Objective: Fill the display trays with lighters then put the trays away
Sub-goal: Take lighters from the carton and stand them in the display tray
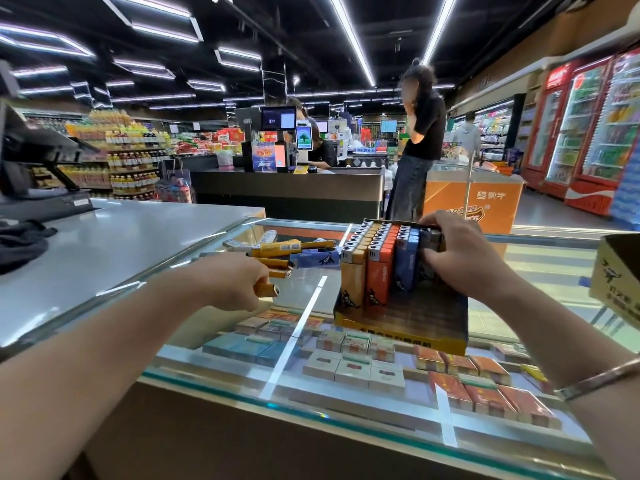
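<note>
A yellow cardboard display tray [398, 325] stands on the glass counter, with rows of upright lighters [375, 258] in yellow, orange and blue filling its back part. My right hand [460, 258] grips a dark lighter [431, 237] at the right end of those rows. My left hand [235, 282] holds an orange lighter [266, 289] low over the glass, left of the tray. Behind it lies a loose pile of lighters [287, 252], orange and blue.
The glass counter [311, 299] covers cigarette packs below. A grey countertop [114, 251] with a register and dark cloth lies to the left. A second cardboard box [616, 275] sits at the right edge. A person stands beyond the counter by a checkout desk.
</note>
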`<state>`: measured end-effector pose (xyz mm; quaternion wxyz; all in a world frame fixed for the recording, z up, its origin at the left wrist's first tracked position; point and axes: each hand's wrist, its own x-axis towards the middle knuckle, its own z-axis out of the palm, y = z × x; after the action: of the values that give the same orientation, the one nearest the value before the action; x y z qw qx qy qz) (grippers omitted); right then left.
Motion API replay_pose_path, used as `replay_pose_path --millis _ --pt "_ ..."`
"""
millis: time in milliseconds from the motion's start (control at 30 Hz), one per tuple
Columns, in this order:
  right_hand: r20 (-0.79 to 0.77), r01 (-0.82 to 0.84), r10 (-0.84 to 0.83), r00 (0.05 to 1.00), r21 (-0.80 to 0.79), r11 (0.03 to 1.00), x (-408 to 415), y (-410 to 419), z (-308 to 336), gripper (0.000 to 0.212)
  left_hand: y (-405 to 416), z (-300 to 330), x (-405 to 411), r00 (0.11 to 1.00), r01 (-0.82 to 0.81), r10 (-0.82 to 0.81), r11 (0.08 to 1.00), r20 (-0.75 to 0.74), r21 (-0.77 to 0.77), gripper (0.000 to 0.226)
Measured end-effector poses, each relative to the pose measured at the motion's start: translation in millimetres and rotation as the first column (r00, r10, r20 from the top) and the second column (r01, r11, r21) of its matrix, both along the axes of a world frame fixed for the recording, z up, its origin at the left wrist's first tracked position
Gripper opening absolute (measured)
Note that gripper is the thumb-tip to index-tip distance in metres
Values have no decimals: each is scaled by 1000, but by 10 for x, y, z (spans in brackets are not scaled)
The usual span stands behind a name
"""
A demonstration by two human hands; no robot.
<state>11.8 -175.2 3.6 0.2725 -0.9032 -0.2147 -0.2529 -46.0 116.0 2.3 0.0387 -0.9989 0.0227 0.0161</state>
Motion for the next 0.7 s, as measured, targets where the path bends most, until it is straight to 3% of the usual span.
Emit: replay_pose_path --millis 267,433,633,700 --pt "9 -2 2 1000 0 1000 27 -3 -18 37 322 -112 23 931 -68 111 989 349 -133 28" --pt "18 7 -7 1000 9 1000 34 -8 -20 38 407 -169 24 967 -55 88 989 240 -138 43" --pt "21 10 -10 1000 7 1000 34 -13 -23 38 286 -60 41 980 35 -7 990 196 -135 12" --pt "20 12 -12 1000 4 1000 30 -11 -24 38 198 -16 51 985 42 -21 992 171 -123 15"
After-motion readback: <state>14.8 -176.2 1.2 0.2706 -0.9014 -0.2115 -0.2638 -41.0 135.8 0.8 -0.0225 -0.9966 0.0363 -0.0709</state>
